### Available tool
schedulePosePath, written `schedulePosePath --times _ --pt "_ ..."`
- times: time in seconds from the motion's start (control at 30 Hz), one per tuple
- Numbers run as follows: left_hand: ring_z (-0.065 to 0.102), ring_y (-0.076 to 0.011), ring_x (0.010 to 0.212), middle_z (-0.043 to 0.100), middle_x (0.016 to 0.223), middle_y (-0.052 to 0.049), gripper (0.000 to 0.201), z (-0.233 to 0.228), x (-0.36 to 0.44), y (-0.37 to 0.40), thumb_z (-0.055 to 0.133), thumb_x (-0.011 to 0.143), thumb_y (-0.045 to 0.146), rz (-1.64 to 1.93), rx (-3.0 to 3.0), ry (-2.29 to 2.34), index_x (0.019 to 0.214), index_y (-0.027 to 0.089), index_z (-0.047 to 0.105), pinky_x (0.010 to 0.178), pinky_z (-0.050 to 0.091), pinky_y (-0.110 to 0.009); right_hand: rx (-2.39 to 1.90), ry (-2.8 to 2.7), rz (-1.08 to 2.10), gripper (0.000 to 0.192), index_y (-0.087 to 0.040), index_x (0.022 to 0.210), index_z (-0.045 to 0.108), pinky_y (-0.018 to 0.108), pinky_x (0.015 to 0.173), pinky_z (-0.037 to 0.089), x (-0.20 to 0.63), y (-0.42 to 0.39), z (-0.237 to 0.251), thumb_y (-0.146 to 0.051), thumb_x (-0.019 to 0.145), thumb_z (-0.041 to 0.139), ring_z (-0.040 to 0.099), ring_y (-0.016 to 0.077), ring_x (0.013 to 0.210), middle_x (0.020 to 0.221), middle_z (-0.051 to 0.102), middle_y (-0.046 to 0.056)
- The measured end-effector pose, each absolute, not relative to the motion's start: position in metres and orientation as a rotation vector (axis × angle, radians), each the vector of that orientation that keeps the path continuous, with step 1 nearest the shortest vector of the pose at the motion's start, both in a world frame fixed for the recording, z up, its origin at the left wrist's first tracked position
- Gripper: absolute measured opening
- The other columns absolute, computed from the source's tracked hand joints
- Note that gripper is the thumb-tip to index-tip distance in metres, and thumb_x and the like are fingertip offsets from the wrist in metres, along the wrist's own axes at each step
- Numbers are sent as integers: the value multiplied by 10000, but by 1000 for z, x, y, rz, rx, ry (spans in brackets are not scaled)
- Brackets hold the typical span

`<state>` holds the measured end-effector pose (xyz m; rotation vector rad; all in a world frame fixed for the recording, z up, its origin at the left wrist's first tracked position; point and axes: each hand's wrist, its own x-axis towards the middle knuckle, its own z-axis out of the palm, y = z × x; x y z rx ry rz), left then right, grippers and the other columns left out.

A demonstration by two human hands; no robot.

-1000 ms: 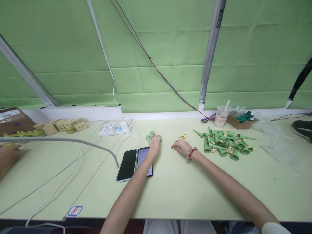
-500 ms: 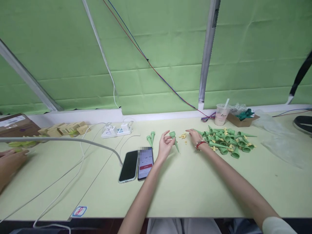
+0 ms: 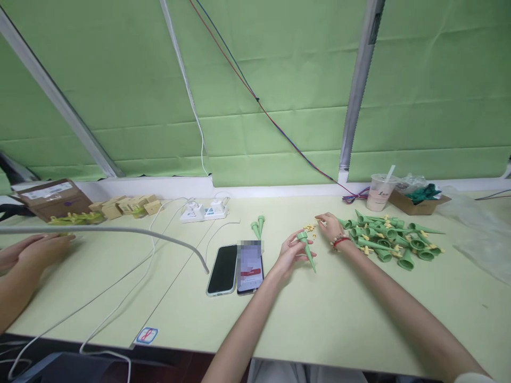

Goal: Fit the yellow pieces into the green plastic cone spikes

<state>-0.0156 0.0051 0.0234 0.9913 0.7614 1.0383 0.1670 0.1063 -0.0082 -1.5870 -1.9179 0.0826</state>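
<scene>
Green spike [image 3: 306, 249] over pale-green table [image 3: 319, 314], green backdrop.

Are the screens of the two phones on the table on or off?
The right smartphone is on: its screen glows with a red bar. The left black smartphone looks off, dark.

Camera: a single view, worn on the person's head.
Facing: forward and slightly down, across the pale green table [image 3: 319, 314] toward the green wall covering [image 3: 279, 80].
Nearness: both forearms run up from the bottom edge; the left hand [image 3: 289, 255] and right hand [image 3: 331, 226] sit near mid-picture.
Edges: another person's hand [image 3: 35, 250] enters at far left.
Shared ground: none, one view only.
</scene>
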Motion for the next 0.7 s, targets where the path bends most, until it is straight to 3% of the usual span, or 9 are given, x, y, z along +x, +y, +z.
schedulePosePath --times 0.13,0.27,0.37,0.7 --pt "663 -149 745 608 1107 -124 484 20 -16 8 688 652 222 1061 939 665 1093 162 498 651 508 -225 -1289 -1512 484 299 -152 914 656 310 658 496 153 78 -8 -369 773 507 610 193 778 953 653 104" --pt "656 -157 827 629 1075 -100 630 18 -16 10 738 597 166 1096 906 645 1155 206 447 831 474 -311 -1112 -1268 840 421 -175 874 664 329 699 506 139 48 0 -540 700 548 606 218 895 964 662 103" --pt "656 -156 800 648 1020 -84 674 18 -16 11 745 580 145 1132 921 695 1178 206 440 873 453 -359 -1047 -1137 1077 433 -195 931 656 328 743 501 135 33 4 -539 677 588 608 209 941 974 671 87" --pt "641 -182 877 642 973 -56 705 18 -15 11 723 620 166 1071 1045 651 1237 241 390 889 437 -389 -1001 -1161 1013 316 -167 866 646 330 736 507 131 10 12 -381 637 682 654 201 799 838 700 81"
